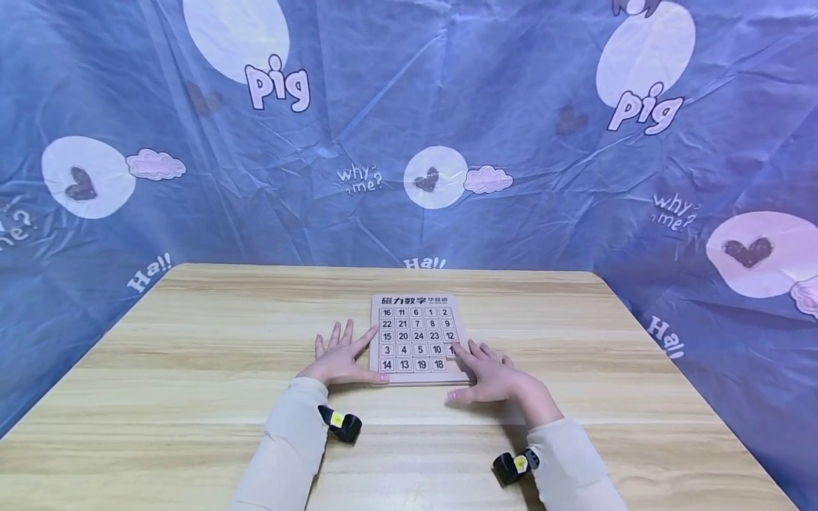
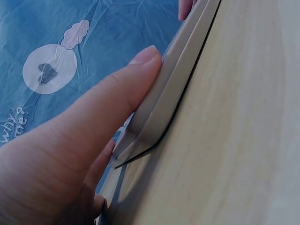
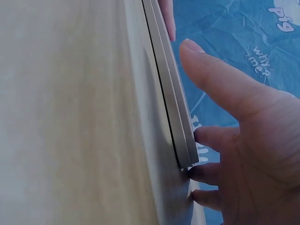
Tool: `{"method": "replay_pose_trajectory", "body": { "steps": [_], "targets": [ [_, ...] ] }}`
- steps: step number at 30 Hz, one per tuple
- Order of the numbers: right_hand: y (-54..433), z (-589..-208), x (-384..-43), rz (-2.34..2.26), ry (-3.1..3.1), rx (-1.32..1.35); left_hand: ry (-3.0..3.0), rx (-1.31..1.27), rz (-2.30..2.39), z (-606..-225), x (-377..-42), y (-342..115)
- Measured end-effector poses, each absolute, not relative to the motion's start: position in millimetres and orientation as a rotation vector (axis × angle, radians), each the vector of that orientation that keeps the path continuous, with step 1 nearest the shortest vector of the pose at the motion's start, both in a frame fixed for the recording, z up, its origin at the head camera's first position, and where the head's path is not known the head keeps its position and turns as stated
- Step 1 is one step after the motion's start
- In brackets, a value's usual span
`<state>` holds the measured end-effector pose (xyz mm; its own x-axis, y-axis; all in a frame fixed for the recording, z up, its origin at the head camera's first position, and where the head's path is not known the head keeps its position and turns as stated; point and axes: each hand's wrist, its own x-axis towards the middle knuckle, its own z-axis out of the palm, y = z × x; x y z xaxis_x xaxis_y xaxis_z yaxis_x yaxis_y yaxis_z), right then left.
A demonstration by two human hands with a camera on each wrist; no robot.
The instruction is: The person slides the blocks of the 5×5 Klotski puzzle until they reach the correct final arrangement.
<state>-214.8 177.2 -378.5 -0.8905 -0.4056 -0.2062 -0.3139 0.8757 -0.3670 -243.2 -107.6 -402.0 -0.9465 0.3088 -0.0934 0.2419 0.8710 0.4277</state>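
Observation:
A pale number sliding puzzle point(image 1: 415, 379) with several rows of numbered tiles lies flat on the table. The gap among its tiles is at the right end of the bottom row. My left hand point(image 1: 339, 360) has its fingers spread at the puzzle's left side, with thumb point(image 2: 140, 70) on the lower left corner and index fingertip at the left edge. On the right, the index finger of my right hand point(image 1: 495, 377) rests on the last tile point(image 1: 451, 350) of the fourth row, partly covering its number. The right thumb point(image 3: 211, 72) is held out near the front edge.
The wood-grain table point(image 1: 211, 397) extends around the puzzle on all sides. Behind it hangs a blue printed cloth point(image 1: 358, 227), which also runs down both sides. Each sleeved wrist wears a small black camera, one on the left point(image 1: 345, 427) and one on the right point(image 1: 506, 468).

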Motion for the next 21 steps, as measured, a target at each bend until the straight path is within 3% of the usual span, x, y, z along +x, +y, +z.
{"method": "replay_pose_trajectory", "body": {
  "steps": [21],
  "targets": [
    [167, -359, -194, -0.361, 2.779, -0.568, 2.874, 0.424, 0.656, -404, -244, -108]
  ]
}}
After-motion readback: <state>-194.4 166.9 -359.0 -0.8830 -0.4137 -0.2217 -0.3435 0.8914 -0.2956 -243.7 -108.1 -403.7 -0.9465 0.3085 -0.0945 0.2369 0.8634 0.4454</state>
